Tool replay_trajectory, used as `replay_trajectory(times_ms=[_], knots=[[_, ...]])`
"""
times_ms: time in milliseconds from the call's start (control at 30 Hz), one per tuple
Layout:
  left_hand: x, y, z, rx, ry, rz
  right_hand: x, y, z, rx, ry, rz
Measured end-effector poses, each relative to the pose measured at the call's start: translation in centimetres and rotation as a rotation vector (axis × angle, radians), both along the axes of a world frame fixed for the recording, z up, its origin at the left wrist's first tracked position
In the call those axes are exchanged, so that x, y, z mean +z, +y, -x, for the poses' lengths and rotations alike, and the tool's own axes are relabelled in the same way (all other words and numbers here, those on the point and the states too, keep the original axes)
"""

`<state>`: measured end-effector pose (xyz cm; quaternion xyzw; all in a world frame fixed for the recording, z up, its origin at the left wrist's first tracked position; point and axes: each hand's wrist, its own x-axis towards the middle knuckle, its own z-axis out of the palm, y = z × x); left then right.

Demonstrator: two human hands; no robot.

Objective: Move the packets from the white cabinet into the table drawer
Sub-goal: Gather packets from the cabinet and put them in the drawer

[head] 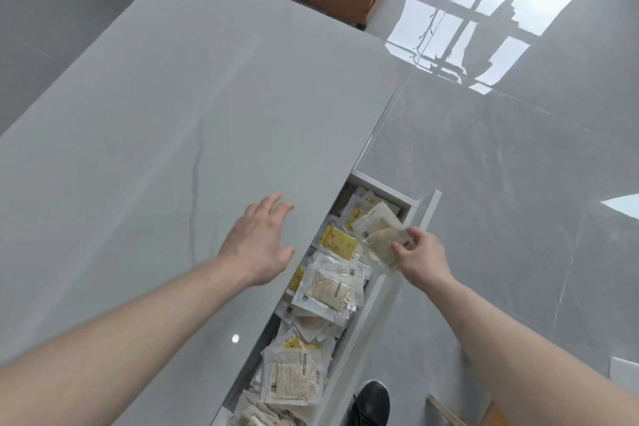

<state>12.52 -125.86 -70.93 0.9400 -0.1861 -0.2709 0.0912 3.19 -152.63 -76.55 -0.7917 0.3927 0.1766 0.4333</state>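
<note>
Head view: right hand point(420, 254) pinches clear packets point(378, 235) over the open drawer point(423, 209), left hand point(257, 240) spread loose above the bench point(173, 97). Best lower them flat onto the pile before letting go.

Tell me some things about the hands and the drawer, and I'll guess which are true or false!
1. The right hand holds packets over the drawer. True.
2. The drawer is shut. False: it is pulled open, with many packets inside.
3. The left hand is open, above the table. True.
4. The left hand grips a yellow packet. False: it holds nothing; a yellow packet lies in the drawer.
5. A black shoe shows on the floor. True.
</note>
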Motion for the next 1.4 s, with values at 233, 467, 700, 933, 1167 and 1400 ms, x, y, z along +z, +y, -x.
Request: replay_trajectory(times_ms=[233,467,700,933,1167,1400], knots=[[-3.5,2.1,-1.2,-0.176,0.136,-0.328,-2.5,-0.7,-4.5,0.243,0.044,0.087],[-3.9,1.8,-0.5,-0.170,0.120,-0.366,-1.4,-0.7,-2.3,0.255,-0.038,0.247],[-3.5,0.7,-0.1,-0.150,0.094,-0.403,1.2,1.0,-0.6,0.114,-0.156,0.116],[-4.0,1.2,-0.2,-0.152,0.094,-0.365,-0.6,6.0,2.7,0.255,0.057,-0.030],[-2.0,3.1,2.7,-0.216,0.147,-0.339,0.8,9.3,6.1,0.369,0.141,0.108],[7.9,7.7,10.3,-0.111,0.188,-0.213,13.5,14.3,11.8,0.338,0.147,0.080]])
